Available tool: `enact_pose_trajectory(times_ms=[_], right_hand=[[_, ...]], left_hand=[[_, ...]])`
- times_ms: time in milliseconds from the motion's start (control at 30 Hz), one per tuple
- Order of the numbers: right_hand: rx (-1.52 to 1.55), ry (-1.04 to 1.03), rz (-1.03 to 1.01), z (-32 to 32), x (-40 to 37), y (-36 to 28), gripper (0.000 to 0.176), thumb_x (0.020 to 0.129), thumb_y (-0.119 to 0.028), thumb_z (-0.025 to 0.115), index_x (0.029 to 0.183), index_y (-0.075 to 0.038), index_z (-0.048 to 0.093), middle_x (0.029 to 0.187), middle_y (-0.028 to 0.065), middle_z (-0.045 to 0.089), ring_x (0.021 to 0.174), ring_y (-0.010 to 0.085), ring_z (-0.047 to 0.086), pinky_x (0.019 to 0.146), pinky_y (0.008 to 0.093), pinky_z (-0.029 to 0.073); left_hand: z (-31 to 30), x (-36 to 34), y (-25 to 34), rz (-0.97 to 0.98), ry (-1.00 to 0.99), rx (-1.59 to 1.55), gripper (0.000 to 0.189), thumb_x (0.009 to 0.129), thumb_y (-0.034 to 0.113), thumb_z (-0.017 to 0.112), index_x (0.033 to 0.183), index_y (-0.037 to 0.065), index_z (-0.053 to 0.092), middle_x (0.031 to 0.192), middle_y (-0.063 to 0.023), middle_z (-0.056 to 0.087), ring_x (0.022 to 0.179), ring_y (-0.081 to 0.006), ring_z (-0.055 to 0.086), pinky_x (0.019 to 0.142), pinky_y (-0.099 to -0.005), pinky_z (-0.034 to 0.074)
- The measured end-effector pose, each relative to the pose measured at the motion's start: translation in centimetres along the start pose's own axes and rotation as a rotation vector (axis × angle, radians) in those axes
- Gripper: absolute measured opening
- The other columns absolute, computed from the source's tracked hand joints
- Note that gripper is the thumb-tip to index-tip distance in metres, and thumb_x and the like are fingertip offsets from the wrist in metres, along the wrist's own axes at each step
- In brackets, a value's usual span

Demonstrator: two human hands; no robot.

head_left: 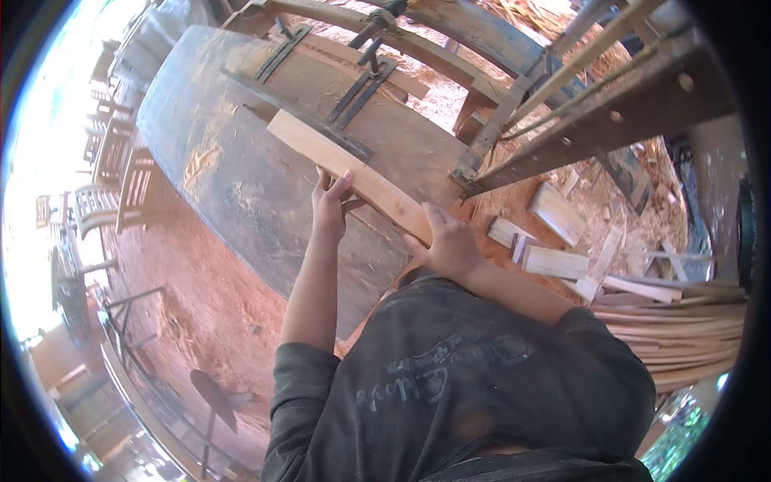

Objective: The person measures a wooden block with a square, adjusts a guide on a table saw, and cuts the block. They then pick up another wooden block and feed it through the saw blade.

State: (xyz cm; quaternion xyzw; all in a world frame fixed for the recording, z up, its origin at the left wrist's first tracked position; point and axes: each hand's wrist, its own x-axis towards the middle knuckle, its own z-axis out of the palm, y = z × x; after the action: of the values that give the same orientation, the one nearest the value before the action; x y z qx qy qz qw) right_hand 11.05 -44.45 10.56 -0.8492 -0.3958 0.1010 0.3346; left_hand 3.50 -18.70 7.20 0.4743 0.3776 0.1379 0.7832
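Note:
A pale wooden board (353,173) lies slantwise over the wide, dusty work table (209,120). My left hand (330,202) grips its lower edge near the middle, with the thumb on the upper face. Around the near right end of the board is my right hand (450,241), its thumb on top and its fingers partly hidden beneath. Just beyond the board, a long dark metal fence (305,120) runs nearly parallel to it, with two dark slotted brackets (361,92) holding wood behind it.
A dark perforated beam (594,120) rises at the right. Offcuts (554,261) and shavings lie on the ground, near a stack of long strips (683,333). Wooden chairs (112,157) stand at the left, and a round-topped stand (214,400) at the lower left.

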Motion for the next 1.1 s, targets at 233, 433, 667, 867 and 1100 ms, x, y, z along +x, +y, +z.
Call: enact_pose_trajectory(times_ms=[233, 433, 667, 867, 1100], right_hand=[[-0.008, -0.039, 0.002, 0.4, 1.3, -0.9, 0.072, 0.085, -0.039, 0.082, 0.136, 0.006, 0.058, 0.115, 0.0256, 0.072, 0.100, 0.0432, 0.073, 0.082, 0.0508, 0.059], [-0.062, -0.018, -0.004, 1.0, 2.0, -1.3, 0.069, 0.086, -0.040, 0.082, 0.133, 0.007, 0.061, 0.114, 0.0253, 0.072, 0.100, 0.0426, 0.073, 0.082, 0.0501, 0.059], [-0.097, -0.064, 0.022, 1.3, 2.9, -1.5, 0.072, 0.086, -0.041, 0.082, 0.137, 0.005, 0.059, 0.114, 0.0256, 0.072, 0.097, 0.0430, 0.073, 0.081, 0.0503, 0.059], [-0.042, -0.047, 0.043, 1.1, 3.6, -2.4, 0.070, 0.086, -0.042, 0.081, 0.137, 0.001, 0.059, 0.114, 0.0247, 0.072, 0.096, 0.0424, 0.074, 0.080, 0.0491, 0.060], [0.001, -0.028, 0.021, 1.2, 4.3, -2.2, 0.065, 0.085, -0.039, 0.081, 0.132, 0.001, 0.060, 0.117, 0.0224, 0.072, 0.100, 0.0387, 0.074, 0.082, 0.0456, 0.061]], left_hand=[[-0.3, 0.6, 0.8, 0.012, 0.032, 0.057, 0.064, 0.097, 0.031, 0.072, 0.150, 0.005, 0.047, 0.126, -0.0126, 0.067, 0.106, -0.0268, 0.071, 0.081, -0.0412, 0.063], [-1.2, 1.4, 0.9, 0.021, 0.017, 0.042, 0.065, 0.097, 0.030, 0.074, 0.149, 0.001, 0.048, 0.127, -0.0156, 0.067, 0.108, -0.0282, 0.072, 0.084, -0.0425, 0.064], [-2.0, 2.6, 1.3, 0.023, 0.005, 0.046, 0.063, 0.097, 0.029, 0.074, 0.147, 0.000, 0.048, 0.126, -0.0158, 0.067, 0.106, -0.0283, 0.073, 0.081, -0.0411, 0.065], [-1.9, 2.6, 2.1, 0.028, 0.025, 0.006, 0.062, 0.096, 0.024, 0.074, 0.146, -0.002, 0.049, 0.124, -0.0135, 0.067, 0.104, -0.0241, 0.072, 0.072, -0.0354, 0.066], [-2.5, 3.4, 2.3, 0.026, 0.004, 0.062, 0.061, 0.097, 0.028, 0.070, 0.148, 0.004, 0.047, 0.129, -0.0131, 0.064, 0.111, -0.0276, 0.070, 0.084, -0.0434, 0.063]])
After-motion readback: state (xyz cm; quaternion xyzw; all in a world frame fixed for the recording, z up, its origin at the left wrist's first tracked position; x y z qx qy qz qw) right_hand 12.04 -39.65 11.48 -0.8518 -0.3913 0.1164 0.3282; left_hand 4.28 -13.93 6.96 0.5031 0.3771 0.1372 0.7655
